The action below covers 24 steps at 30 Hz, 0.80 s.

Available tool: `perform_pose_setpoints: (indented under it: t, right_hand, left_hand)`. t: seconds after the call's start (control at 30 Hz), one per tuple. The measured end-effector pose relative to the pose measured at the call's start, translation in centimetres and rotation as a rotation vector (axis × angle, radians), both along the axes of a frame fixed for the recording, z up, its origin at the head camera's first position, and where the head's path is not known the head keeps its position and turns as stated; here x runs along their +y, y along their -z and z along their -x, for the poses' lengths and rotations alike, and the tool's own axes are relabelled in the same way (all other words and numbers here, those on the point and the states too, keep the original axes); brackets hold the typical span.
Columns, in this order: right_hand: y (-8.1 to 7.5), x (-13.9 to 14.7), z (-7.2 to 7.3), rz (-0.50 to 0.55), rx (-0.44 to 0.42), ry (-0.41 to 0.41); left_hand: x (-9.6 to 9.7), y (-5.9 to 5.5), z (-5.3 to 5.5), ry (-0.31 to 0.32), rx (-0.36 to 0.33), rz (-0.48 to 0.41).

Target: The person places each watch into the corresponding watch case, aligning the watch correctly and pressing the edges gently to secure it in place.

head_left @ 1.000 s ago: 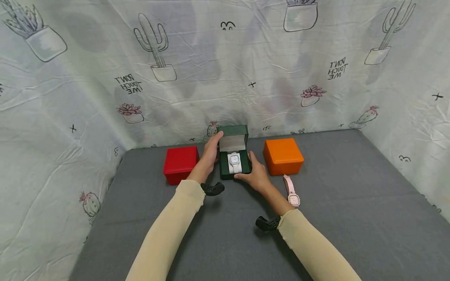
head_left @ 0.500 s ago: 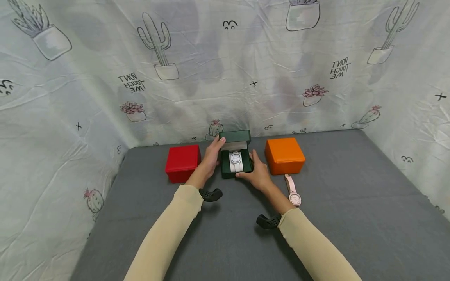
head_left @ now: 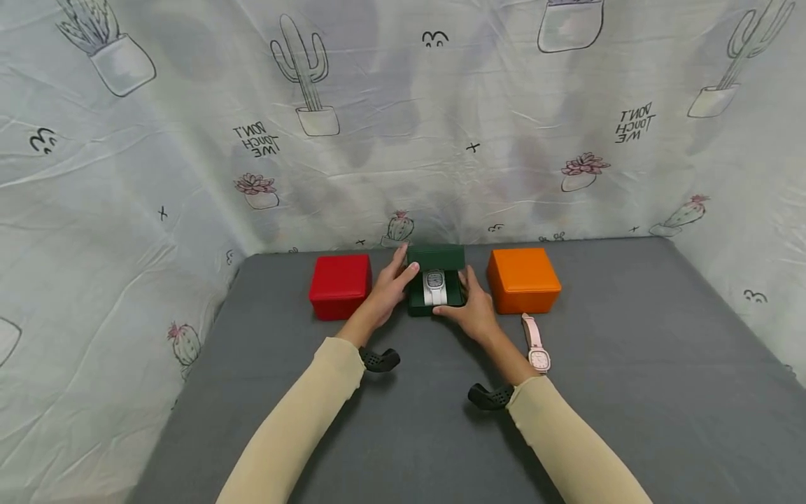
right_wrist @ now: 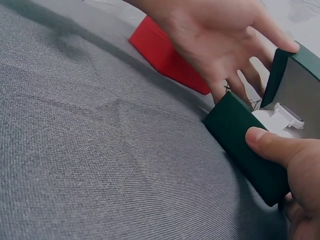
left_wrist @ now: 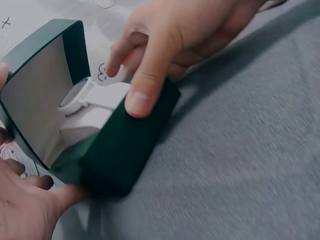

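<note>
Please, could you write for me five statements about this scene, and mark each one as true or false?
1. A white wristwatch with a rounded-square face sits inside the dark green rectangular box. True.
2. The green box is fully closed. False: its lid is raised, and the white wristwatch shows.
3. The left hand touches the green box's lid. True.
4. A pink-strapped wristwatch lies on the grey fabric surface, near the orange cuboid box. True.
5. The right hand holds the pink-strapped wristwatch. False: it grips the green box, with the thumb on the front.
</note>
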State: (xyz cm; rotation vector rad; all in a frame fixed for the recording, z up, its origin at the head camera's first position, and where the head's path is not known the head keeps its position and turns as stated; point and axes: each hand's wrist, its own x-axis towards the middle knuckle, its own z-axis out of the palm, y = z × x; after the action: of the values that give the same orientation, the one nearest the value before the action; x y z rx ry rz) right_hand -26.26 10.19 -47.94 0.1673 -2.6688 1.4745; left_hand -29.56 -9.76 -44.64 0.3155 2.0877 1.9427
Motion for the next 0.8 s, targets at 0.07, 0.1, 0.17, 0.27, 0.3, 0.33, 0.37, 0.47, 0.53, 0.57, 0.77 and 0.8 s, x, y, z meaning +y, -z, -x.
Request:
perform_pose_setpoints:
  t: [0.07,0.1,0.17,0.27,0.3,0.33,0.37,0.47,0.53,0.57,0.77,0.8]
  right_hand:
    - [-0.1,-0.1,0.0,0.014,-0.007,-0.010]
    - [-0.2,-0.1,0.1,0.020,-0.010,-0.014]
    - [-0.4,-0.1,0.1,0.037,-0.010,-0.021]
    - [-0.6,-0.1,0.2,0.030,-0.013,-0.033]
    - [-0.7,-0.2,0.2,0.019,-0.020,-0.032]
    - [-0.7,-0.2,0.2,0.012,-0.028,-0.030]
    - [-0.8,-0.3,0.2,-0.003,-0.038,-0.026]
    - [-1.0,-0.5,0.3,-0.038,-0.067,-0.016]
    - [-1.2,-0.7,0.2,-0.052,-0.082,-0.016]
    - [-1.3,-0.8,0.2,-0.055,-0.085,-0.017]
    - [-1.4,-0.7,0.0,-0.017,-0.069,-0.037]
    - [-1.3,-0.7,0.0,-0.009,-0.060,-0.041]
  left_hand:
    - [-0.3,0.2,-0.3,0.011,0.015,0.018]
    - [-0.5,0.2,-0.4,0.017,0.018,0.024]
    - [-0.8,0.5,-0.5,0.040,0.024,0.024]
    - [-1.1,0.7,-0.5,0.061,0.027,0.008]
    - [-1.2,0.8,-0.5,0.066,0.026,0.001]
    - [-1.3,0.9,-0.5,0.072,0.027,-0.006]
    - [-1.4,0.9,-0.5,0.073,0.027,-0.010]
    - [-1.6,1.0,-0.6,0.065,0.048,-0.001]
    - [-1.7,1.0,-0.8,0.050,0.066,0.018]
    - [-1.7,1.0,-0.9,0.042,0.075,0.027]
    - [-0.9,0.8,-1.4,0.026,0.099,0.083]
    - [-0.8,0.8,-1.5,0.025,0.100,0.097]
